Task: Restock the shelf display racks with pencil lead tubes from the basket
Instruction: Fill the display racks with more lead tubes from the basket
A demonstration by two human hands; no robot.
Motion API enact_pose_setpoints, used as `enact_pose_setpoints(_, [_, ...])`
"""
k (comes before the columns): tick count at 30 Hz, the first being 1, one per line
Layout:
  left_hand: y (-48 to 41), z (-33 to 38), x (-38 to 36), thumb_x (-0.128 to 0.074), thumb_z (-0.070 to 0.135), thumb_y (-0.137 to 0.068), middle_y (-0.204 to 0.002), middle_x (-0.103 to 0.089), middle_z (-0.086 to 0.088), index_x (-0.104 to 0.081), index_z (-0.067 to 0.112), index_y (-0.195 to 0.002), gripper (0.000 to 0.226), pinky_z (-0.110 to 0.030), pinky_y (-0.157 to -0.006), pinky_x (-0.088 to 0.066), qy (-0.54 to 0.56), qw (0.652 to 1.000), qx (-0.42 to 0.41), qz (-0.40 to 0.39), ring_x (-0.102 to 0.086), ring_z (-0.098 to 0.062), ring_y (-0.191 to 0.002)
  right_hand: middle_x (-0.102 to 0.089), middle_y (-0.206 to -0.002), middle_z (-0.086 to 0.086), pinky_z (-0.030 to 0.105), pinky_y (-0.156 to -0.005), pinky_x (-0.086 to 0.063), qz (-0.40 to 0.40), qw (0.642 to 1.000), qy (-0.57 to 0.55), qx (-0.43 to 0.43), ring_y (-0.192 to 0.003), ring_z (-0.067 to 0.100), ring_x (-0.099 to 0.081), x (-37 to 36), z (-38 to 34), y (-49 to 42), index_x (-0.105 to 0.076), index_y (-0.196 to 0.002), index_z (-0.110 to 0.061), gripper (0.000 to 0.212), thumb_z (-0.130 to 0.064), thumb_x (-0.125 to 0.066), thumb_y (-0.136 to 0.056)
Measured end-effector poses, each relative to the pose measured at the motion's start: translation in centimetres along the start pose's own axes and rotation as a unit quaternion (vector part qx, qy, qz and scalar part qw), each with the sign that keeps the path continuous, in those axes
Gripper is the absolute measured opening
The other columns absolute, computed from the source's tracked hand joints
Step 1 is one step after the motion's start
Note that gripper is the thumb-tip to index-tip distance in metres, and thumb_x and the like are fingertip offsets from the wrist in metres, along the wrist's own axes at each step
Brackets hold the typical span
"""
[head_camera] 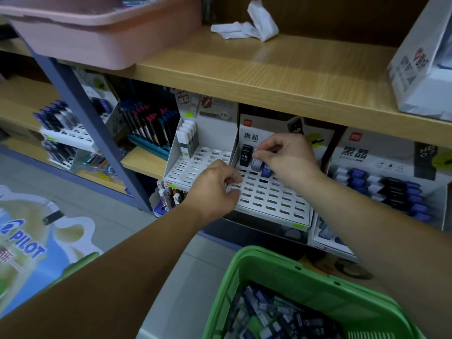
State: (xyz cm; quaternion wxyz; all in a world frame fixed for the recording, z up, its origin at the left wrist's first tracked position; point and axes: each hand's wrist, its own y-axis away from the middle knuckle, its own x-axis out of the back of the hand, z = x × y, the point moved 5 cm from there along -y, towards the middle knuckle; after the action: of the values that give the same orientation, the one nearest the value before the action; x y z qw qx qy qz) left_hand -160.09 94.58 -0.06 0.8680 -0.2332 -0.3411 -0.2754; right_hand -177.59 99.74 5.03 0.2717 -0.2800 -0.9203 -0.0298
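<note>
Pinching hand: the right hand (286, 155) has thumb and forefinger closed on the top of a pale tube (256, 164) in the back row of the middle rack (274, 199); its other fingers are curled.
Left hand: the left hand (215, 189) sits at that rack's left edge with its fingers curled inward; something pale shows at the fingertips, and I cannot tell whether it is a tube or the rack's edge.
Back row: a black tube (245, 155) marked HB 07 stands upright at the left, the pale tube just beside it, then a blue tube (266, 170) partly hidden by the right hand.
Basket: the green basket (281, 265) is low on the right, below the racks, with a heap of loose tubes (269, 314) inside.
Neighbours: the left rack (193, 165) has a few white tubes (188, 135) at its back left corner; the right rack (347, 155) carries rows of blue and black tubes (391, 189).
Shelf above: a wooden shelf (269, 77) bears a pink tub (97, 33), crumpled paper (247, 25) and a white box (420, 69).
</note>
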Motion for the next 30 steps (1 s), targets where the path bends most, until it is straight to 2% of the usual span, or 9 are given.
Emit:
enact_pose_setpoints(3, [-0.1, -0.4, 0.1, -0.082, 0.019, -0.083, -0.094, -0.046, 0.016, -0.073, 0.02, -0.111, 0.03, 0.001, -0.073, -0.034, -0.015, 1.0, 0.019, 0.004, -0.052, 0.004, -0.083, -0.072, -0.084, -0.011, 0.015, -0.072, -0.049, -0.021, 1.0, 0.015, 0.003, -0.08, 0.001, -0.065, -0.2, 0.0, -0.2, -0.073, -0.081, -0.026, 0.016, -0.018, -0.085, -0.084])
enact_pose_setpoints(7, [-0.4, -0.4, 0.1, -0.083, 0.026, -0.083, -0.093, -0.043, 0.016, -0.069, 0.02, -0.125, 0.045, -0.002, -0.069, -0.034, -0.027, 0.999, 0.041, -0.002, -0.05, 0.0, -0.081, -0.072, -0.086, -0.011, 0.02, -0.076, -0.052, -0.019, 0.999, 0.029, 0.018, -0.082, 0.004, -0.067, -0.1, 0.2, -0.3, -0.072, -0.078, -0.029, 0.017, -0.019, -0.085, -0.084])
enact_pose_setpoints(11, [-0.3, -0.4, 0.2, -0.083, 0.028, -0.084, -0.097, -0.046, 0.01, -0.068, 0.02, -0.128, 0.047, -0.004, -0.069, -0.034, -0.025, 0.998, 0.05, -0.008, -0.051, -0.003, -0.079, -0.07, -0.083, -0.01, 0.026, -0.077, -0.054, -0.032, 0.996, 0.055, 0.057, -0.076, 0.006, -0.063, -0.6, 0.4, -0.2, -0.07, -0.076, -0.026, 0.019, -0.016, -0.082, -0.087])
enact_pose_setpoints(15, [-0.1, -0.6, 0.1, -0.083, 0.03, -0.085, -0.1, -0.048, 0.007, -0.067, 0.021, -0.129, 0.048, -0.005, -0.07, -0.035, -0.021, 0.998, 0.057, -0.013, -0.051, -0.003, -0.081, -0.065, -0.095, -0.007, 0.037, -0.09, -0.053, -0.033, 0.984, 0.145, 0.103, -0.093, 0.015, -0.062, -1.1, 0.9, -0.2, -0.076, -0.084, -0.022, 0.006, -0.023, -0.082, -0.086])
enact_pose_setpoints(18, [-0.2, -0.5, 0.3, -0.083, 0.03, -0.084, -0.103, -0.051, 0.006, -0.067, 0.022, -0.129, 0.049, -0.007, -0.071, -0.037, -0.015, 0.998, 0.064, -0.02, -0.053, -0.005, -0.083, -0.059, -0.105, -0.004, 0.04, -0.089, -0.054, -0.04, 0.975, 0.18, 0.126, -0.098, 0.018, -0.06, -1.0, 0.7, -0.2, -0.079, -0.095, -0.02, 0.016, -0.032, -0.081, -0.086])
enact_pose_setpoints(21, [0.0, 0.0, 0.8, -0.084, 0.028, -0.084, -0.106, -0.057, 0.003, -0.067, 0.021, -0.127, 0.047, -0.014, -0.073, -0.044, -0.006, 0.997, 0.066, -0.03, -0.056, -0.007, -0.082, -0.057, -0.104, -0.004, 0.039, -0.089, -0.054, -0.04, 0.969, 0.182, 0.161, -0.095, 0.017, -0.059, -0.2, -0.5, 0.3, -0.076, -0.11, -0.018, 0.028, -0.034, -0.08, -0.087])
enact_pose_setpoints(24, [0.6, 1.4, 1.6, -0.083, 0.023, -0.083, -0.1, -0.06, 0.005, -0.068, 0.021, -0.119, 0.039, -0.015, -0.073, -0.046, -0.008, 0.997, 0.055, -0.046, -0.055, -0.002, -0.077, -0.063, -0.089, -0.004, 0.04, -0.084, -0.057, -0.064, 0.978, 0.132, 0.145, -0.081, 0.015, -0.062, 0.7, -1.9, 1.9, -0.07, -0.118, -0.022, 0.031, -0.033, -0.077, -0.09])
enact_pose_setpoints(27, [2.0, 3.6, 2.1, -0.081, 0.022, -0.081, -0.094, -0.061, 0.009, -0.069, 0.021, -0.113, 0.034, -0.02, -0.077, -0.051, -0.025, 0.997, 0.038, -0.065, -0.06, -0.007, -0.077, -0.063, -0.072, 0.0, 0.044, -0.073, -0.056, -0.101, 0.983, 0.08, 0.132, -0.065, 0.016, -0.06, 1.5, -3.2, 5.3, -0.072, -0.101, -0.022, 0.015, -0.031, -0.078, -0.09])
enact_pose_setpoints(30, [4.6, 5.8, 0.8, -0.077, 0.021, -0.082, -0.077, -0.056, 0.014, -0.06, 0.024, -0.092, 0.02, -0.021, -0.063, -0.041, -0.068, 0.993, 0.013, -0.095, -0.06, -0.014, -0.075, -0.067, -0.065, 0.012, 0.041, -0.061, -0.053, -0.142, 0.979, 0.073, 0.129, -0.059, 0.029, -0.062, 2.5, -3.7, 10.6, -0.074, -0.088, -0.019, 0.01, -0.028, -0.075, -0.092])
